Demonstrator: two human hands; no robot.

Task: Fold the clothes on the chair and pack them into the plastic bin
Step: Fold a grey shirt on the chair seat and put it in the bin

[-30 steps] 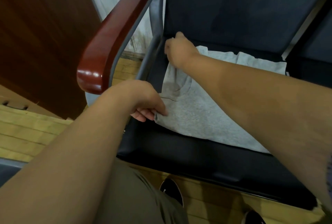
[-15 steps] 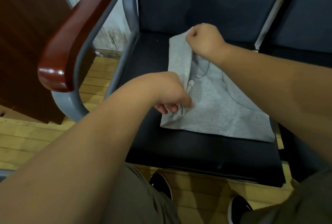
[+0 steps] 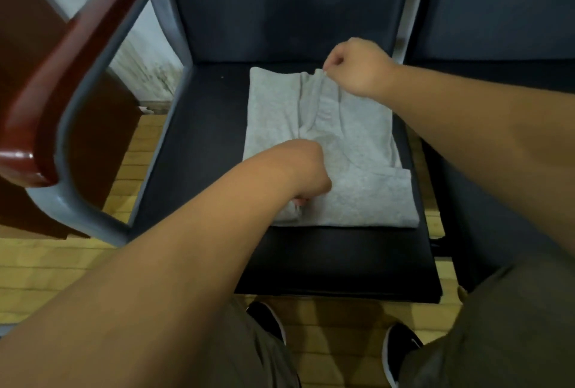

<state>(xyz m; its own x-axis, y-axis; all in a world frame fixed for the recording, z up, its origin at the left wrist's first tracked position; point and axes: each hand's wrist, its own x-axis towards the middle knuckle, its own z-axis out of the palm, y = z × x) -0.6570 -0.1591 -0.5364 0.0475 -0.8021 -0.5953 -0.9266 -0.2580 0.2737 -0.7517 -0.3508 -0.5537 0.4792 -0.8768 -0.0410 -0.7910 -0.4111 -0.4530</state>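
On the black chair seat (image 3: 202, 154), a grey T-shirt (image 3: 367, 176) is laid lengthwise, front edge to back, its folded flap pinched at the far end by the right hand (image 3: 357, 67) and gripped at the near end by the left hand (image 3: 306, 169).

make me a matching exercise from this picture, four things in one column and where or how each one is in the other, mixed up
Column one
1. left hand
2. right hand
3. grey garment
4. armrest

Column two
a. glossy red-brown, left of the seat
b. pinches the garment's far edge
c. lies partly folded on the black seat
d. grips the garment's near edge

Pairs: 1-d, 2-b, 3-c, 4-a
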